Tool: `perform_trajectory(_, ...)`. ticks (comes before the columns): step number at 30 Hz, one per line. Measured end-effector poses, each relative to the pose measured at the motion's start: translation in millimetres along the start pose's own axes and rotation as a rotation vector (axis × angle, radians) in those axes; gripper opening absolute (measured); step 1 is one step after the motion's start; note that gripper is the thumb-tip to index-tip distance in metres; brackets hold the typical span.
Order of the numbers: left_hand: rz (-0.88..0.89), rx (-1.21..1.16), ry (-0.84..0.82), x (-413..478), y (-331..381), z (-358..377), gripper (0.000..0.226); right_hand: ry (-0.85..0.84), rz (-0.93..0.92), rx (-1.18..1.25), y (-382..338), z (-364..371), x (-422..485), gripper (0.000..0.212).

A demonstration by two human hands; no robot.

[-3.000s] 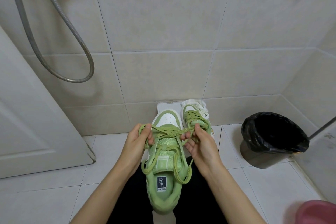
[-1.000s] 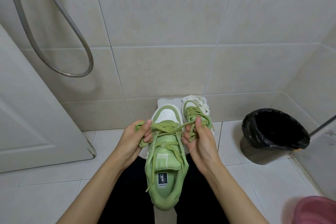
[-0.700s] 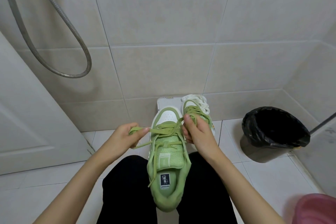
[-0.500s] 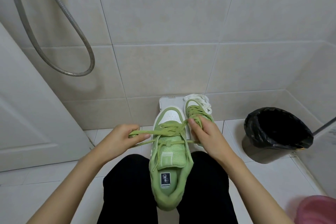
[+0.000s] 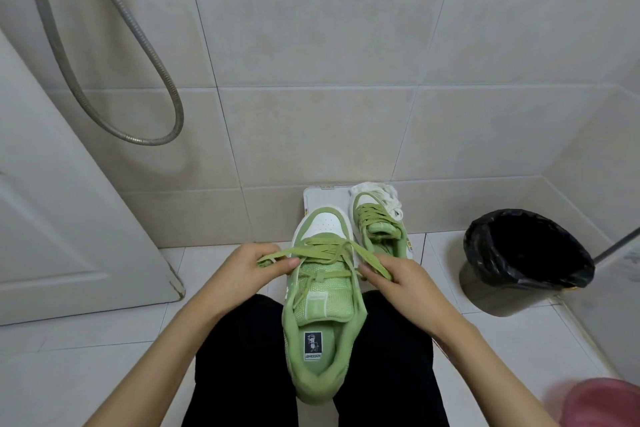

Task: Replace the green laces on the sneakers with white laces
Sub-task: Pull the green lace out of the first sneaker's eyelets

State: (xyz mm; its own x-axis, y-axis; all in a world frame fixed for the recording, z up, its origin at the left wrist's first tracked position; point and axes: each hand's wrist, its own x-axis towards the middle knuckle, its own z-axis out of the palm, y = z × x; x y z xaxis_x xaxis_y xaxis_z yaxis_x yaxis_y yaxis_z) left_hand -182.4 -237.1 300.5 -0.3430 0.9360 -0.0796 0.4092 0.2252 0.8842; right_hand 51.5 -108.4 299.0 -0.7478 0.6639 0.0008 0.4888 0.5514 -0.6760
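softly, evenly lit; faint shadow beside shower hose [image 5: 145, 141] on wall tiles [image 5: 311, 28]; bowed lines toward edges; blurred pink basin [image 5: 604, 404] bottom right.

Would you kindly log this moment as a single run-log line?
step: unlacing near sneaker | left hand: pinches green lace | right hand: pinches its other end | white laces: beside far sneaker, untouched

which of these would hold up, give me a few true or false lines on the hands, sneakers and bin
The left hand pinches the green lace. True.
The near sneaker has white laces. False: its lace is green.
White laces lie at the far sneaker's toe. True.
The bin stands left of the sneakers. False: it stands to their right.
The right hand holds nothing. False: it pinches the green lace too.
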Motion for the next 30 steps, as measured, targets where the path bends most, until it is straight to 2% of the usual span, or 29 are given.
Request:
perform_trajectory(4, -0.025, 0.06, -0.04, 2, 0, -5, 0.041, -0.026, 0.107, 0.051, 11, -8, -4, 0.044)
perform_trajectory(8, -0.046, 0.12, -0.004, -6, -18, -34, 0.043, -0.051, 0.194, 0.025, 29, -21, -5, 0.037)
perform_trajectory(11, -0.095, 0.165, 0.006, -16, -33, -60, 0.038, -0.077, 0.193, 0.273, 28, -24, -7, 0.033)
perform_trajectory(13, -0.069, 0.136, -0.049, -19, -25, -50, 0.032, -0.017, 0.121, 0.544, 12, -18, -1, 0.025)
perform_trajectory(15, -0.001, 0.049, -0.094, -18, -9, -27, 0.018, -0.005, 0.058, 0.808, -7, -7, 6, 0.016)
perform_trajectory(16, 0.025, -0.014, -0.095, -17, -1, -16, 0.011, -0.026, 0.036, 0.868, -14, -1, 8, 0.015)
perform_trajectory(18, 0.057, -0.176, -0.083, -16, 12, 0, 0.012, -0.055, 0.005, 0.896, -25, 12, 8, 0.017)
perform_trajectory(20, 0.091, -0.346, -0.085, -15, 22, 10, 0.014, 0.029, 0.026, 1.005, -30, 22, 11, 0.021)
perform_trajectory(22, 0.107, -0.467, -0.055, -14, 31, 22, 0.002, 0.228, 0.132, 1.162, -33, 26, 14, 0.03)
perform_trajectory(24, 0.087, -0.553, 0.02, -9, 35, 36, 0.021, 0.422, 0.278, 1.25, -33, 27, 17, 0.029)
perform_trajectory(25, 0.068, -0.572, 0.06, -5, 36, 43, 0.028, 0.452, 0.33, 1.288, -34, 27, 17, 0.029)
perform_trajectory(27, 0.052, -0.528, 0.145, 1, 40, 56, 0.032, 0.43, 0.366, 1.306, -33, 27, 17, 0.037)
perform_trajectory(28, 0.059, -0.473, 0.17, 3, 40, 61, 0.035, 0.413, 0.355, 1.24, -33, 28, 17, 0.04)
perform_trajectory(30, 0.09, -0.305, 0.159, 6, 40, 68, 0.039, 0.383, 0.297, 0.934, -31, 26, 18, 0.039)
